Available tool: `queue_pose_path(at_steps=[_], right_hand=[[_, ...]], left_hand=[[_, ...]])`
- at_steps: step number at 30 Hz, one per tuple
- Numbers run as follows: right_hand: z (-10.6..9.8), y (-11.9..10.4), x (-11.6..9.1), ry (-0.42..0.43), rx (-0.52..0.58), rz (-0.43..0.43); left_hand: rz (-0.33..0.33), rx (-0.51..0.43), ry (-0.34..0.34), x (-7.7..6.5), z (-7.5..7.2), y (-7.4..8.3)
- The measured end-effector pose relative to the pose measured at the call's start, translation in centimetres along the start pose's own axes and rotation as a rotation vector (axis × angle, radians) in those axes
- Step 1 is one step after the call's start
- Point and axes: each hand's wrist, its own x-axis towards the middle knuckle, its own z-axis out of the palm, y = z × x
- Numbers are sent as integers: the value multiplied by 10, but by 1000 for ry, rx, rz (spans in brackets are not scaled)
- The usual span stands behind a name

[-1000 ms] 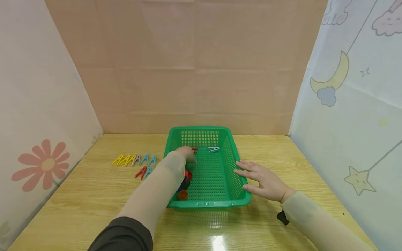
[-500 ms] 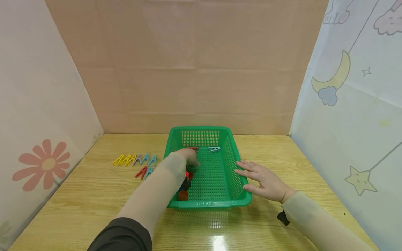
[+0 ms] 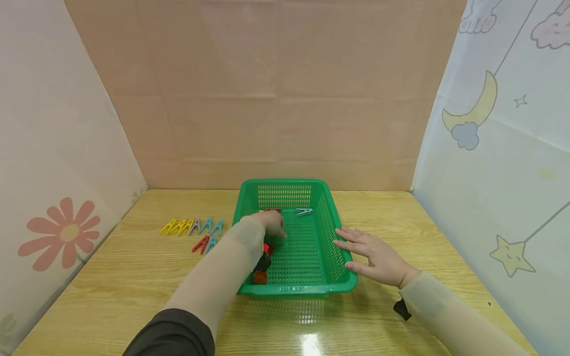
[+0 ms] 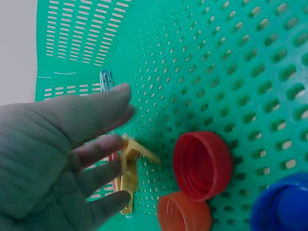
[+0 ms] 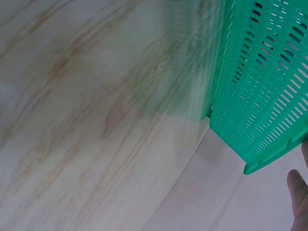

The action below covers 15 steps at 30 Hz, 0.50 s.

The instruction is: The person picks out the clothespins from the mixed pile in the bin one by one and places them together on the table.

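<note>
Yellow plastic clothes peg [image 4: 129,175] lies on the perforated floor of the green plastic basket [image 3: 331,284], at the fingertips of the left hand [image 4: 57,154]; its two legs spread in a narrow V around a small metal spring. The left wrist view shows that hand's fingers only loosely bent, spread over the peg with a fingertip at it, though whether they truly touch it I cannot tell. In the head view the same left hand [image 3: 269,221] covers the peg almost wholly, so its shape is plain only from the wrist.

Just beside the peg the wrist view shows a red bottle cap [image 4: 202,165], an orange bottle cap [image 4: 183,214] and part of a blue bottle cap [image 4: 284,204], all open side up. A pale blue peg [image 3: 304,212] lies near the basket's far wall.

The right hand [image 3: 376,257] lies flat, fingers straight, against the basket's right rim. Only the head view shows the row of coloured pegs [image 3: 191,227] on the wooden counter [image 3: 111,282], left of the basket.
</note>
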Motion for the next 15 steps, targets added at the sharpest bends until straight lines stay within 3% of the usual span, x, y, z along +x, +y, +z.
queue_pose_path(at_steps=[3,5,10,15], right_hand=[[0,0,-1,-2,1,7],[0,0,-1,0,0,7],[1,1,-1,10,3,1],[2,1,-1,9,8,0]], left_hand=[[9,-1,67,-1,0,0],[-33,5,94,-2,0,0],[-150,128,30,-5,2,0],[-82,213,15,-5,3,2]])
